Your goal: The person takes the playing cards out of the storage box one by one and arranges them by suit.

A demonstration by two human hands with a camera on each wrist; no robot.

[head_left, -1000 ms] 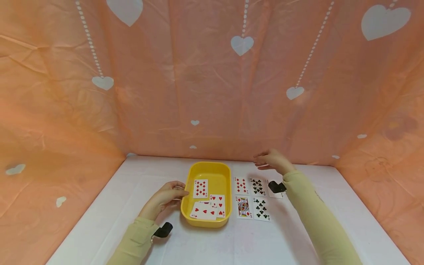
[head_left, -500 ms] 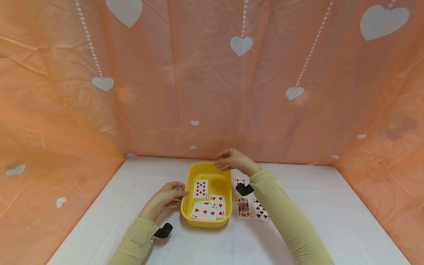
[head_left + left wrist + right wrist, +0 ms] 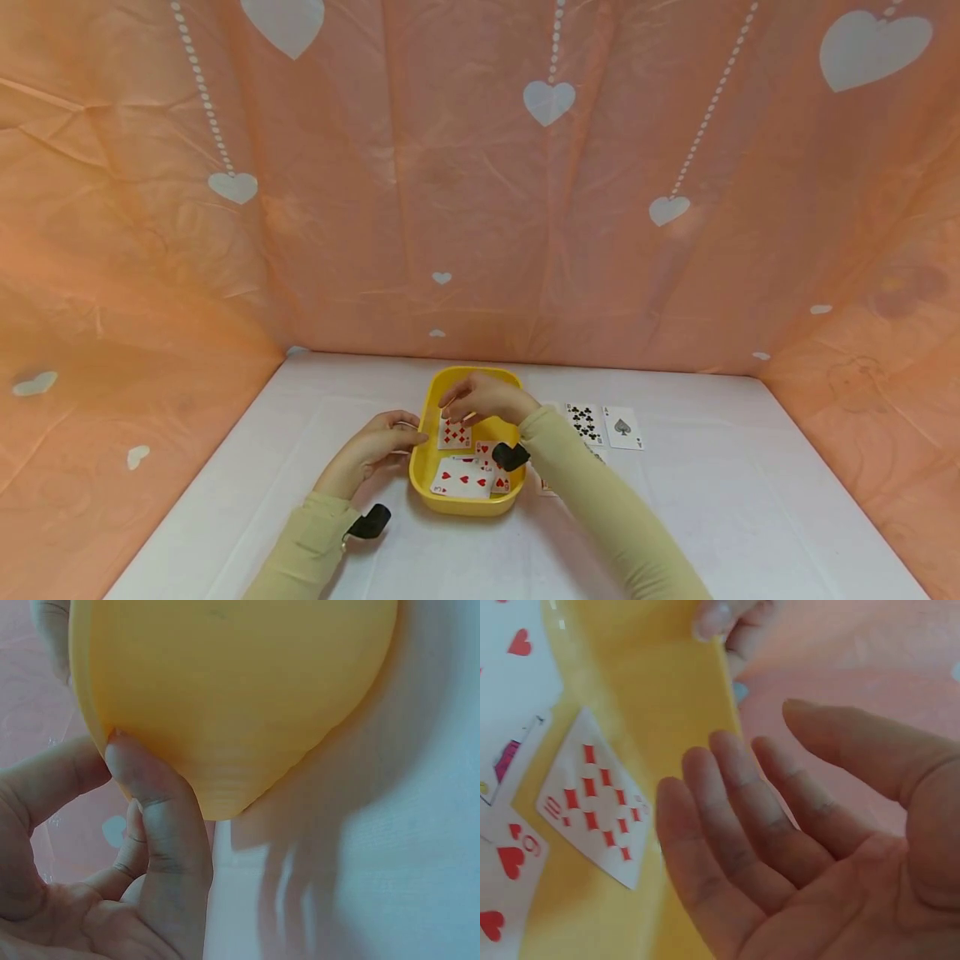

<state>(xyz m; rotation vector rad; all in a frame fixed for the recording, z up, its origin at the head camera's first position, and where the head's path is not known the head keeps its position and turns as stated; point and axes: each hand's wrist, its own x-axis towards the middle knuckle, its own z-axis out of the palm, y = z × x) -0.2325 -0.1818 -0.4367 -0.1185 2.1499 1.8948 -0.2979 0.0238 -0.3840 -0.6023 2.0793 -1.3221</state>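
The right hand [image 3: 486, 397] hovers over the yellow tray [image 3: 437, 390] at 12 o'clock — fingers straight, holding nothing — just above the ten of diamonds [image 3: 594, 797] lying inside. At 9 o'clock, the left hand [image 3: 370, 451] grips the tray's rim.

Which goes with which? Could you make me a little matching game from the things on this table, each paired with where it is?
Things:
1. ten of diamonds
2. ace of spades
3. left hand
4. right hand

Places:
A. on the white table, right of the tray
B. held open above the inside of the tray
C. face up inside the yellow tray
D. gripping the tray's left rim

Pairs: 1-C, 2-A, 3-D, 4-B
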